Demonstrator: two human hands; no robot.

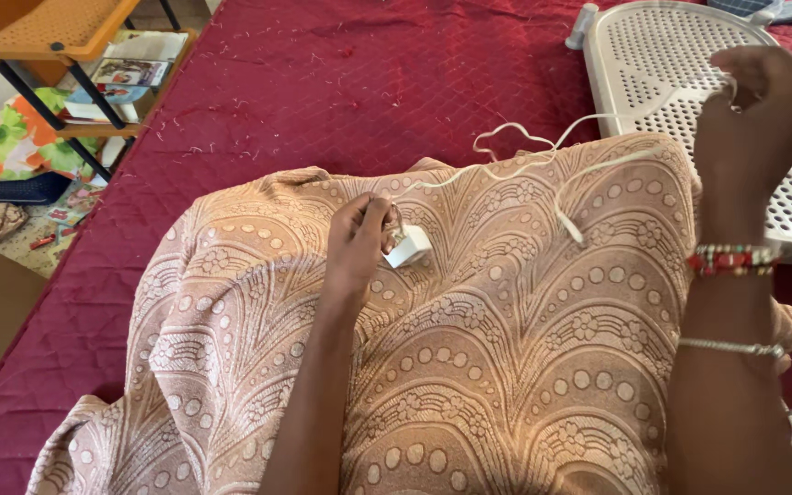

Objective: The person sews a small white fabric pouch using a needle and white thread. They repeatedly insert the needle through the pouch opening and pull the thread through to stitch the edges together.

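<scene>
A: Left hand [359,240] pinches a white plug [410,246], pressed on the peach patterned fabric [506,367].

B: Right hand [758,119]?

A: Raised over the perforated white board [634,64], fingers closed on the white cord [543,156]. The cord loops across the fabric between both hands, over a maroon quilt [304,82].

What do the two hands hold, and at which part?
The left hand holds a white charger plug by its cable-side end. The right hand holds the white cable farther along, raised above the patterned cloth.
</scene>
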